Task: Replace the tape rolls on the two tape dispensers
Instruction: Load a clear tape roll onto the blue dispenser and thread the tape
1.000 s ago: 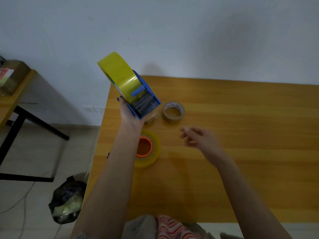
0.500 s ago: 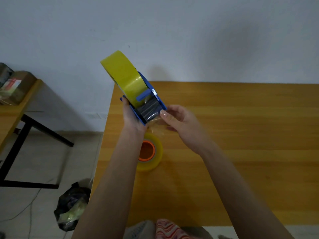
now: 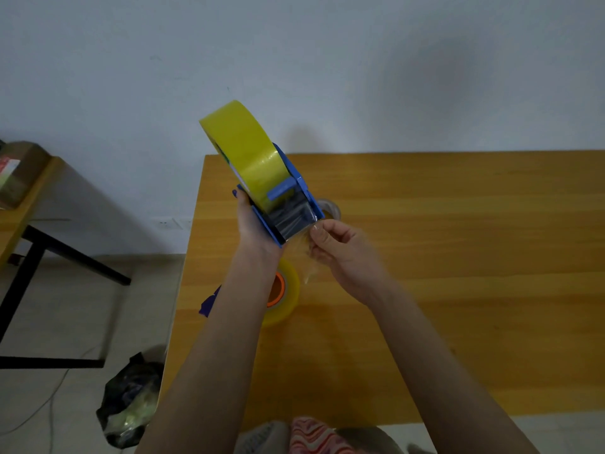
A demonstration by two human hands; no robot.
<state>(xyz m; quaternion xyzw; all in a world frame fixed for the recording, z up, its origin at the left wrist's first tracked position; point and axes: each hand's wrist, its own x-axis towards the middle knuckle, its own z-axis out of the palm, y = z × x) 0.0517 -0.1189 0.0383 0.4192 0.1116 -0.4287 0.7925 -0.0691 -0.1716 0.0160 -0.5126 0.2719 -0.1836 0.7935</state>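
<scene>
Pale grey-white wall [image 3: 327, 60] across the whole upper half. Below it, honey-coloured wooden tabletop [image 3: 474, 290], filling the centre and right. To the left, light floor [image 3: 65, 306] with a yellow-topped side table [image 3: 23, 221] on black legs, and a cardboard box [image 3: 19, 172] on top. On the floor beside the wooden tabletop's near-left corner, a dark plastic bag [image 3: 129, 401], bulging.

Two bare forearms reaching in from the bottom edge. Left hand [image 3: 255, 224] raised above the tabletop's left side, wrapped round the underside of a blue tape dispenser [image 3: 289, 172], palm against the frame, one fingertip peeking over the far edge. Dispenser tilted, held clear of the wood, mouth toward the right hand [image 3: 340, 253]. Right thumb and curled fingers closed in a pinch just beside that mouth.

Mounted on the dispenser, a fat yellow tape roll [image 3: 248, 149], its upper end seen against the wall. Flat on the tabletop, partly under the left wrist, a spare roll [image 3: 289, 290], yellow with an orange core. Behind the dispenser, mostly hidden, a nearly spent roll [image 3: 332, 208] lying on the wood. At the left table edge, under the left forearm, a small purple piece [image 3: 209, 304], too hidden to identify.

Smallest of all, caught in the right hand's pinch: a clear tape end [image 3: 307, 271], drawn out from the cutter and hanging slack below the fingers.
</scene>
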